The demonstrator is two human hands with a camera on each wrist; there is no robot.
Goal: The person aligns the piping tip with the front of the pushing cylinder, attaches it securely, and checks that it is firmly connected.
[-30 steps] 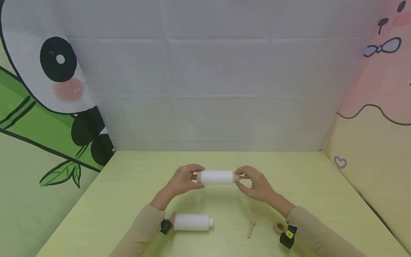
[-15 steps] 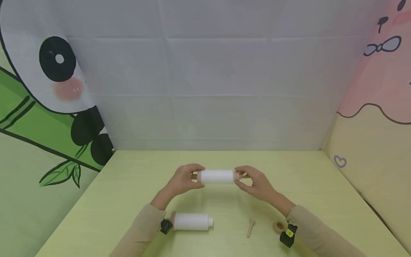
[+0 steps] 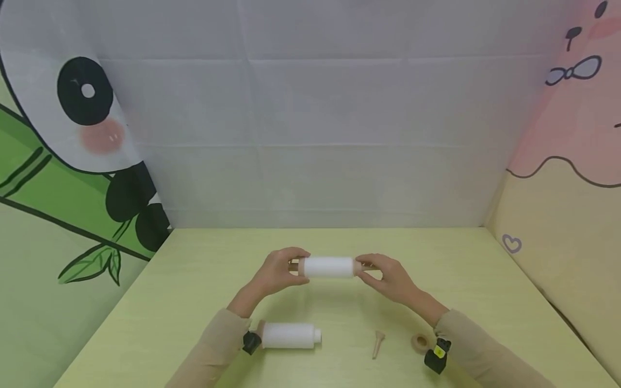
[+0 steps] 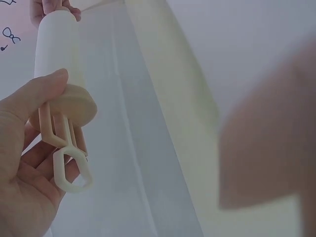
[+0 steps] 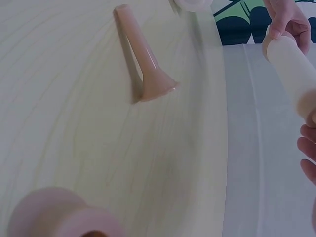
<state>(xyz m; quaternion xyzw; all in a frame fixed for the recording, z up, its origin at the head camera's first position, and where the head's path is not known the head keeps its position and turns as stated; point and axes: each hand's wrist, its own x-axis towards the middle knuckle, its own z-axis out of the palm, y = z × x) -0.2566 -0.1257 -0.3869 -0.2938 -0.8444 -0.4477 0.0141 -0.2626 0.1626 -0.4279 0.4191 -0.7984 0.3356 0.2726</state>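
Held level above the table is a white cylinder (image 3: 329,267) with tan ends, looking like a sausage stuffer. My left hand (image 3: 278,272) grips its tan cap (image 4: 74,104), thumb on top; a tan bracket and a white loop handle (image 4: 71,170) stick out from that end. At the other end, my right hand (image 3: 392,277) pinches the tan collar with thumb and fingers, around a tan spout (image 3: 371,267) pointing right. That collar is partly hidden by the fingers. A second white stuffer (image 3: 289,335) lies on the table below my left hand.
A loose tan funnel-shaped nozzle (image 5: 143,49) lies on the pale yellow table (image 3: 218,350). A tan ring (image 3: 414,344) rests beside my right wrist's black camera (image 3: 435,361). A grey-white cloth (image 3: 315,134) hangs behind, with printed panels at both sides.
My right thumb and fingers have shifted slightly on the tan collar. My left hand and the stuffer stay nearly in place, and the things on the table have not moved.
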